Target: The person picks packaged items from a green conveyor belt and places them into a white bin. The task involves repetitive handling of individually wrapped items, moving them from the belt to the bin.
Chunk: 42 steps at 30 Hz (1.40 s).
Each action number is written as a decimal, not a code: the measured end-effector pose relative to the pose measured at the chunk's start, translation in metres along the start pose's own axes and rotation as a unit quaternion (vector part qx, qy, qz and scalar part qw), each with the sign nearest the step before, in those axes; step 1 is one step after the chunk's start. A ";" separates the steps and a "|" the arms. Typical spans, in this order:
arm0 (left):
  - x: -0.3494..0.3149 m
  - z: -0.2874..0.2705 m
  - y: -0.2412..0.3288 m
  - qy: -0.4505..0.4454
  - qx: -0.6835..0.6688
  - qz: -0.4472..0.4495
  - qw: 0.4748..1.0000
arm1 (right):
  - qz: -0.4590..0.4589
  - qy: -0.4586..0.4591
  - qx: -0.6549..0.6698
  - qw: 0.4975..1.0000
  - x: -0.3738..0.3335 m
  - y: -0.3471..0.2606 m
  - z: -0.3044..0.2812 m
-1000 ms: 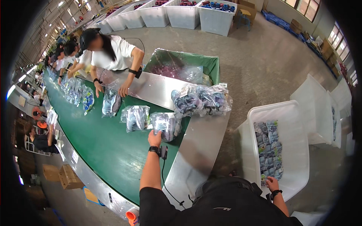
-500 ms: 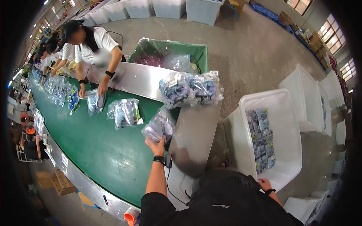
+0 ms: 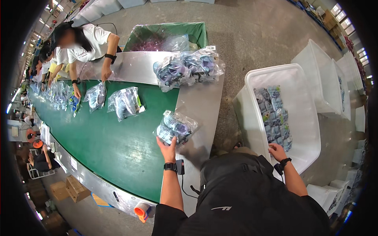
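My left hand (image 3: 167,148) grips the near edge of a clear plastic bag holding a pair of light blue and purple shoes (image 3: 176,126), at the end of the green conveyor belt (image 3: 114,157). Thumb and fingers are spread around the bag's near side. My right hand (image 3: 278,152) has its fingers curled at the rim of a large white bin (image 3: 301,118). Inside that bin lie rows of bagged shoes (image 3: 273,114). Several more bagged pairs (image 3: 189,69) are heaped on the metal ledge beyond my left hand. Another bagged pair (image 3: 125,103) lies on the belt to its left.
Across the belt a co-worker (image 3: 88,45) in a white shirt handles another bag (image 3: 95,96). A green-lined bin (image 3: 197,33) stands behind the metal ledge. More white bins (image 3: 319,82) stand at the right. An orange cup (image 3: 140,210) is at the belt's near edge.
The bagged shoes under my left hand have turned and now show their openings. My right hand stays at the bin's rim. My view has shifted; the co-worker's hand has lifted off slightly.
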<state>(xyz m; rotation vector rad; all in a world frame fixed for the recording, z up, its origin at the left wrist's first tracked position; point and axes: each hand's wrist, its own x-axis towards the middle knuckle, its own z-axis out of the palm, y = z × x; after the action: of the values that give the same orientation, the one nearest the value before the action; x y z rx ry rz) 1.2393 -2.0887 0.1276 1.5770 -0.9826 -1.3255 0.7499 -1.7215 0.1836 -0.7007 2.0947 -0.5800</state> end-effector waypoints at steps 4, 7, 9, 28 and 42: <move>0.003 0.017 0.017 0.015 0.035 0.018 0.999 | -0.069 -0.003 0.041 0.997 0.009 -0.050 -0.003; -0.005 0.026 0.038 -0.044 -0.132 -0.140 0.980 | -0.101 -0.012 0.061 0.993 0.011 -0.085 -0.011; -0.023 0.037 0.051 -0.126 -0.234 -0.166 0.950 | -0.128 -0.007 0.075 0.989 0.011 -0.104 -0.018; -0.168 0.309 0.161 -0.580 -0.051 -0.204 0.787 | -0.141 -0.210 0.272 0.928 0.069 -0.140 -0.104; -0.142 0.224 0.040 -0.375 0.339 -0.100 0.857 | 0.196 0.141 0.494 0.835 0.086 0.110 -0.102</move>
<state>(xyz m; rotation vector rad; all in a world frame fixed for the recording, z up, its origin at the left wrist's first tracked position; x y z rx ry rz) 0.9965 -1.9950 0.1916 1.6959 -1.9797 -1.9444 0.5929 -1.6811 0.1226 0.4226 1.7499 -1.4157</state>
